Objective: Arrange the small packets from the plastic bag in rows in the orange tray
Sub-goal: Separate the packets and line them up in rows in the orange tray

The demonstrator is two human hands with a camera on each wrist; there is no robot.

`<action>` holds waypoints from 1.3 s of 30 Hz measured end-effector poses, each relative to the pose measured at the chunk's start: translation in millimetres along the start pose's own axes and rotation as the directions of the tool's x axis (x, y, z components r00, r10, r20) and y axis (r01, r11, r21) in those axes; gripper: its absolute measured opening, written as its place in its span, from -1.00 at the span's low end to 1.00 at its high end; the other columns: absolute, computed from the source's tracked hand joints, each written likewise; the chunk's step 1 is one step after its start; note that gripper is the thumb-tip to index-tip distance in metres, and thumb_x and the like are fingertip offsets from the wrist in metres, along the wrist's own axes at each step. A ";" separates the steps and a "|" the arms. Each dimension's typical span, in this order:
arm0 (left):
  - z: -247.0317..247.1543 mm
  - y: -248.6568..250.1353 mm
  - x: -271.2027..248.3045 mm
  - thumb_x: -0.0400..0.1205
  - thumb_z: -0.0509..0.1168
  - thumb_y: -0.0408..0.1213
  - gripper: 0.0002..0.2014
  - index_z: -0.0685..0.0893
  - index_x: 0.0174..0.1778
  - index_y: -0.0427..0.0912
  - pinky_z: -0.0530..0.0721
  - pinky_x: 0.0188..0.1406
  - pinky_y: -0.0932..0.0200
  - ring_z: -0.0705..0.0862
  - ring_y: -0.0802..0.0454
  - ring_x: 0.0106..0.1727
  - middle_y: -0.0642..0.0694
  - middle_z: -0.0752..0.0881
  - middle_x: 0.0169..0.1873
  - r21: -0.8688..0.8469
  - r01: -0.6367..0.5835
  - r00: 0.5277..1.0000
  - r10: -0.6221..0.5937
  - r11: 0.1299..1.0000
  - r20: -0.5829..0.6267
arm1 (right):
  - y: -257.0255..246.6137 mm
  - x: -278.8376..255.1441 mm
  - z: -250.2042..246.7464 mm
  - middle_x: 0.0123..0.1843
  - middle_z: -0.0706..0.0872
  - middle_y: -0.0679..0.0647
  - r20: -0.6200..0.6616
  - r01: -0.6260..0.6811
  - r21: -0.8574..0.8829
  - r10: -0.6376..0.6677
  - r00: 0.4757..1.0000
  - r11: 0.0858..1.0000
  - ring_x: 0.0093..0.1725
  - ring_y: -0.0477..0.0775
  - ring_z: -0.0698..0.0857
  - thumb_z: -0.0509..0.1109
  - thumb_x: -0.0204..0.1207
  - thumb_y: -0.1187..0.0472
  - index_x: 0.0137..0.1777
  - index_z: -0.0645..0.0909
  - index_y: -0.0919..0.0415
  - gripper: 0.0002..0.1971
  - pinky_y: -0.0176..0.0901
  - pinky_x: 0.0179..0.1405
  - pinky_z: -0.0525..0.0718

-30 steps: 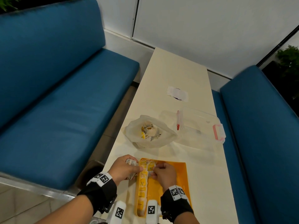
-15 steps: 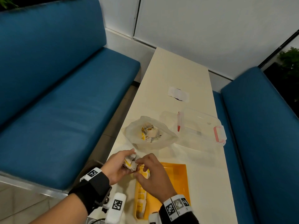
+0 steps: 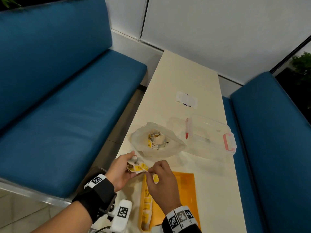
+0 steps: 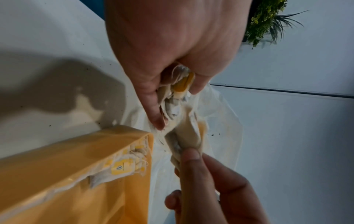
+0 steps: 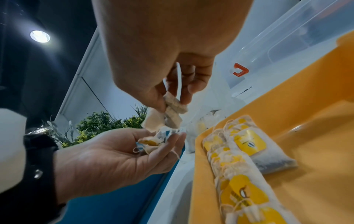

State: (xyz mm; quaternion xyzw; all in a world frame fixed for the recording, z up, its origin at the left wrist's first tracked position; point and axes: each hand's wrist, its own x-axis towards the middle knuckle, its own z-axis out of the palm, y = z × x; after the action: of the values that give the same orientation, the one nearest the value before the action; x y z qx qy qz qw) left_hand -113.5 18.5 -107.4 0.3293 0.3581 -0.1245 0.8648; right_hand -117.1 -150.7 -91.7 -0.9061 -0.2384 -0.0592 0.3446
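Left hand (image 3: 121, 169) cupped around a bunch of tea bags (image 3: 137, 166), beside the orange tray (image 3: 186, 185). Right hand (image 3: 162, 181) thumb and fingers pinch one tea bag (image 5: 173, 112) off the bunch. One row (image 5: 232, 165) lies along tray's left wall. Plastic bag (image 3: 157, 142) behind.

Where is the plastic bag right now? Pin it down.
Head view: the plastic bag lies on the table, beyond both hands, left of the clear lidded box.

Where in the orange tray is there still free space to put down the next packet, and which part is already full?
The orange tray is bare across its right part, from the row of packets to its right wall. Its left edge is crowded by that row. The right hand hangs over the tray's far left corner, pinching a packet above the bunch in the left hand.
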 end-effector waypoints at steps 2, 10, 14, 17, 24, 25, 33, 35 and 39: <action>-0.8 -0.5 0.3 0.74 0.35 -0.21 -0.75 0.67 0.18 -0.35 0.84 -0.13 -0.11 0.85 -0.25 -0.02 -0.37 0.82 0.00 -0.023 -0.007 1.000 0.006 1.000 -0.022 | 3.3 0.8 -0.6 -0.07 0.54 -0.15 -0.026 -0.033 -0.010 0.033 0.999 0.999 -0.13 -0.25 0.60 0.51 0.50 0.20 -0.16 0.64 0.09 -0.91 -0.60 -0.21 0.48; 2.6 -6.9 -5.4 0.50 0.58 -0.35 -0.63 0.69 0.17 -0.34 0.83 0.14 -0.08 0.82 -0.21 0.07 -0.34 0.81 0.05 0.079 -0.019 0.986 0.006 0.997 0.167 | 9.8 -2.2 12.4 -0.03 0.52 -0.17 0.028 -0.123 0.021 0.122 0.992 0.992 -0.11 -0.22 0.62 0.46 0.51 0.18 -0.12 0.61 0.08 -0.94 -0.50 -0.25 0.55; 1.3 -6.8 -5.5 0.51 0.51 -0.59 -0.62 0.63 0.20 -0.28 0.84 -0.08 0.03 0.84 -0.18 -0.04 -0.33 0.85 -0.04 0.123 -0.063 0.987 0.043 0.990 0.155 | 7.1 -2.6 8.2 0.01 0.57 -0.17 0.073 -0.216 0.147 0.207 0.976 0.965 -0.03 -0.17 0.68 0.50 0.51 0.15 -0.11 0.70 0.10 -0.94 -0.40 -0.22 0.65; 1.4 -5.7 -5.1 0.54 0.47 -0.60 -0.68 0.65 0.16 -0.25 0.82 -0.14 0.08 0.86 -0.08 -0.11 -0.28 0.85 -0.06 0.140 -0.077 0.986 0.055 0.987 0.160 | 7.6 0.2 3.7 -0.03 0.65 -0.17 0.081 -0.325 0.280 0.315 0.946 0.903 -0.02 -0.15 0.71 0.51 0.53 0.24 -0.14 0.73 -0.01 -0.90 -0.37 -0.16 0.67; 1.6 -8.0 -8.5 0.51 0.51 -0.57 -0.67 0.67 0.14 -0.24 0.81 -0.12 0.10 0.84 -0.11 -0.02 -0.28 0.83 0.03 0.199 -0.067 0.962 0.011 0.978 0.272 | 18.9 8.7 -1.3 0.00 0.70 -0.07 0.278 -0.574 0.388 0.502 0.819 0.721 -0.08 0.19 0.77 0.57 0.44 0.20 0.16 0.67 -0.20 -0.64 0.12 -0.13 0.83; 0.9 -8.6 -8.1 0.49 0.52 -0.59 -0.64 0.66 0.15 -0.25 0.81 -0.08 0.08 0.83 -0.13 -0.01 -0.28 0.82 0.02 0.221 -0.075 0.955 0.006 0.972 0.295 | 18.9 9.1 -3.2 -0.02 0.72 -0.09 0.280 -0.573 0.384 0.500 0.819 0.724 -0.10 0.19 0.77 0.58 0.44 0.20 0.11 0.70 -0.18 -0.69 0.07 -0.16 0.82; -3.2 -11.1 -3.6 0.54 0.43 -0.67 -0.69 0.67 0.13 -0.28 0.83 0.04 0.00 0.81 -0.23 0.08 -0.34 0.79 0.05 0.203 -0.083 0.958 0.022 0.976 0.287 | 15.5 12.2 -16.7 -0.34 0.77 0.01 0.231 -0.590 0.441 0.550 0.803 0.676 -0.40 -0.07 0.67 0.63 0.40 0.27 -0.14 0.67 0.18 -0.84 -0.28 -0.47 0.58; -3.8 -11.5 -2.5 0.55 0.43 -0.64 -0.70 0.67 0.15 -0.28 0.83 0.03 0.00 0.82 -0.23 0.07 -0.35 0.80 0.06 0.187 -0.087 0.965 0.036 0.978 0.261 | 15.9 12.2 -18.6 -0.34 0.76 0.06 0.232 -0.593 0.452 0.554 0.800 0.666 -0.40 -0.05 0.67 0.65 0.38 0.25 -0.19 0.65 0.19 -0.81 -0.27 -0.43 0.57; -5.4 -10.4 -1.0 0.56 0.43 -0.63 -0.72 0.70 0.13 -0.27 0.81 0.02 -0.02 0.83 -0.22 0.08 -0.34 0.82 0.07 0.168 -0.104 0.974 0.066 0.980 0.217 | 15.0 13.8 -29.8 -0.39 0.72 0.22 0.258 -0.582 0.530 0.537 0.803 0.617 -0.47 0.02 0.64 0.60 0.42 0.35 -0.18 0.61 0.29 -0.81 -0.21 -0.50 0.52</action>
State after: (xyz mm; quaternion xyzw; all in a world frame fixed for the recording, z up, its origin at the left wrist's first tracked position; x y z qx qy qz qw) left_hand -121.7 14.2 -114.5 0.4054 0.2375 -0.1530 0.8694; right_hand -96.2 -174.5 -74.4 -0.7843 0.0370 0.1610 0.5979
